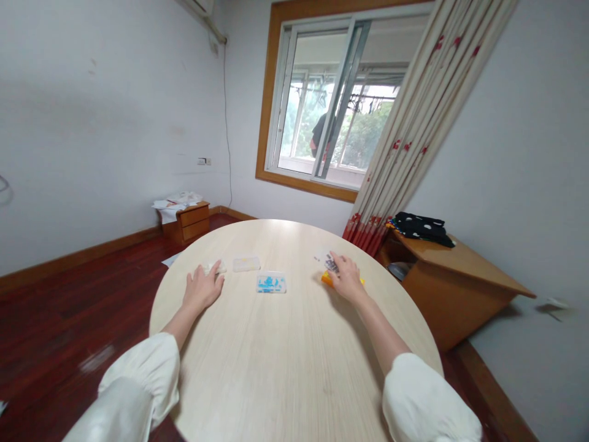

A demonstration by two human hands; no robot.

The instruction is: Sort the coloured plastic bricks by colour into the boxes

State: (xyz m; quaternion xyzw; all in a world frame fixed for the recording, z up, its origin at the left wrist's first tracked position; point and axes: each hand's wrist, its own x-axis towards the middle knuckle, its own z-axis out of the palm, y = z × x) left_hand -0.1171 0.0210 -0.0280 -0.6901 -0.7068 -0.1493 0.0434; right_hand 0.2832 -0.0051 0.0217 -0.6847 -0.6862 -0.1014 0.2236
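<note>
My left hand (201, 288) lies flat on the round pale wooden table (285, 362), fingertips touching a small clear box (219, 267). My right hand (346, 277) rests on top of an orange-yellow box (326, 279), with a small printed packet (329, 262) under its fingertips. Between the hands sit a clear box with yellowish contents (246, 264) and a clear box with blue pieces (271, 283). Both arms wear white sleeves.
A low wooden cabinet (451, 276) with dark spotted cloth (421, 227) stands right of the table, next to a red-patterned curtain (414, 123). A small drawer unit (186, 221) with papers sits by the left wall. Dark red wood floor surrounds the table.
</note>
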